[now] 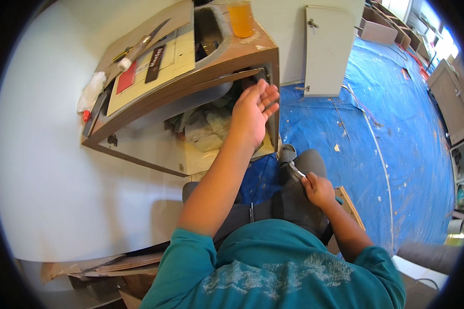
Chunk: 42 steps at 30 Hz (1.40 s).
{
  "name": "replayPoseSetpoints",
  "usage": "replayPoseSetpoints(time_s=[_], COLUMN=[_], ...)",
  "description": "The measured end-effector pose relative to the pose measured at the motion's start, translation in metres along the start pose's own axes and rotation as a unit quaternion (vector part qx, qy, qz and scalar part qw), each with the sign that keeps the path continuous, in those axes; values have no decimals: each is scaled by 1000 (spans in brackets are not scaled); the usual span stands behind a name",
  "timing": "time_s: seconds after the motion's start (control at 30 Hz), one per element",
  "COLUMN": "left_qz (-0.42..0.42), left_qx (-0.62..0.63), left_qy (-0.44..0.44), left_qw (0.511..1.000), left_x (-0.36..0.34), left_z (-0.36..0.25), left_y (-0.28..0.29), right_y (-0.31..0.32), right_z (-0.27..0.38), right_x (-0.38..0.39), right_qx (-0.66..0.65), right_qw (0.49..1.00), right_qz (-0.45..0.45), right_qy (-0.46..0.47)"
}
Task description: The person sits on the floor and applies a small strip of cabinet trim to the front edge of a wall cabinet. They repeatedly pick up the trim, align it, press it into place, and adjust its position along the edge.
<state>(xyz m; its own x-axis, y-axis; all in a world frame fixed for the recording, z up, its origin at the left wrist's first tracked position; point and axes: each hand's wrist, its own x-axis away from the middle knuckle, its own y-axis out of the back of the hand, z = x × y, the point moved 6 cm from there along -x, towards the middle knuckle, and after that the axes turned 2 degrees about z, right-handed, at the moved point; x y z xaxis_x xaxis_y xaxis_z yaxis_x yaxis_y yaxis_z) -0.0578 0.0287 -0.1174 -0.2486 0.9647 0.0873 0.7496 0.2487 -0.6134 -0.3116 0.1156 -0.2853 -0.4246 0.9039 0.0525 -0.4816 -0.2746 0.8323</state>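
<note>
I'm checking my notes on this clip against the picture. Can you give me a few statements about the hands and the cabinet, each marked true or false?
1. The left hand reaches with spread fingers into the open cabinet. True.
2. The right hand is empty. False: it grips a slim metal tool near the knee.
3. An orange cup stands on the cabinet top. True.
4. The floor is covered with a red carpet. False: a blue tarp covers it.
5. The cabinet space is bare inside. False: crumpled pale wrapping lies in it.
</note>
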Motion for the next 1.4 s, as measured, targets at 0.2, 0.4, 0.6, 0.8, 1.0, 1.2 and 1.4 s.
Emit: replayPoseSetpoints(time_s=[0.2,0.4,0.6,0.8,1.0,1.2,1.4], left_qz=[298,567,414,516,180,120,156], left_qx=[-165,-19,145,-119,-458,-703,-714], left_qy=[-112,-115,-227,-287,-434,-569,-578], left_qw=[934,815,870,798,755,410,362], left_x=[125,204,234,203,94,-16,-37], left_z=[-44,-72,-38,-92,-125,-116,-98], left_y=[-79,-137,-165,-138,-91,-93,-101], right_y=[-2,-6,1,0,-2,2,5], right_z=[1,-5,-6,-2,-11,-6,-17], right_x=[-5,-4,-2,-3,-3,-3,-4], right_qx=[3,-15,-13,-23,-34,-44,-77], right_qw=[999,999,999,999,999,999,995], right_qz=[30,27,24,26,21,29,42], right_qy=[-19,-17,-24,-8,-14,-2,-39])
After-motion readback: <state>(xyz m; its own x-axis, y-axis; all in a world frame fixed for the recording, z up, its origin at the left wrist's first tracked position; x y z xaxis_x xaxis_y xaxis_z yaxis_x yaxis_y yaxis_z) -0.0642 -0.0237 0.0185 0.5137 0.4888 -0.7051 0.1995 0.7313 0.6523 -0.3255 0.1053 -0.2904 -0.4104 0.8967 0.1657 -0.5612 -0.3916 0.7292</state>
